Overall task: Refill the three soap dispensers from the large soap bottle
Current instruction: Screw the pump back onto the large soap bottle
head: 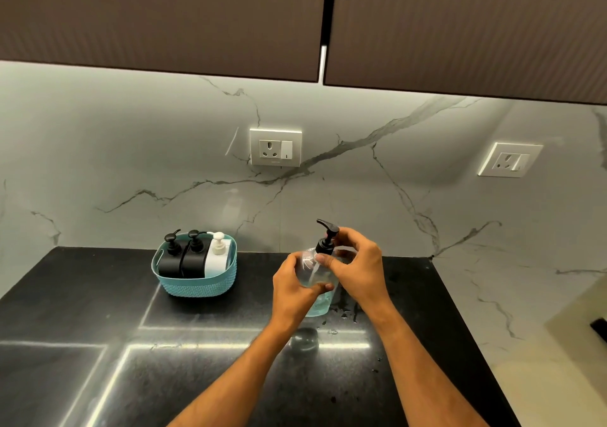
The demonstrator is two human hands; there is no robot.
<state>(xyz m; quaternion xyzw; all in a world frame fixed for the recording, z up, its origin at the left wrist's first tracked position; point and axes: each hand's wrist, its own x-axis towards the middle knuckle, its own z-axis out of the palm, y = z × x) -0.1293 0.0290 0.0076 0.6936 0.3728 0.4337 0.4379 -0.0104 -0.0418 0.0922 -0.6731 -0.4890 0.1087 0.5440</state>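
2 hands (328, 275) around clear soap bottle (317, 282), right at pump (328, 234).

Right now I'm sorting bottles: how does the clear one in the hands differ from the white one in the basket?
The clear bottle has a black pump and shows blue liquid; the white bottle is opaque with a white pump. The clear one is gripped by both hands; the white one sits in the teal basket. Both are pump bottles.

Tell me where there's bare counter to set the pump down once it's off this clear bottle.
The black counter is bare between the teal basket and the left hand, and across the front left. Right of the clear bottle, beneath the right hand, it is spotted with wet drops.
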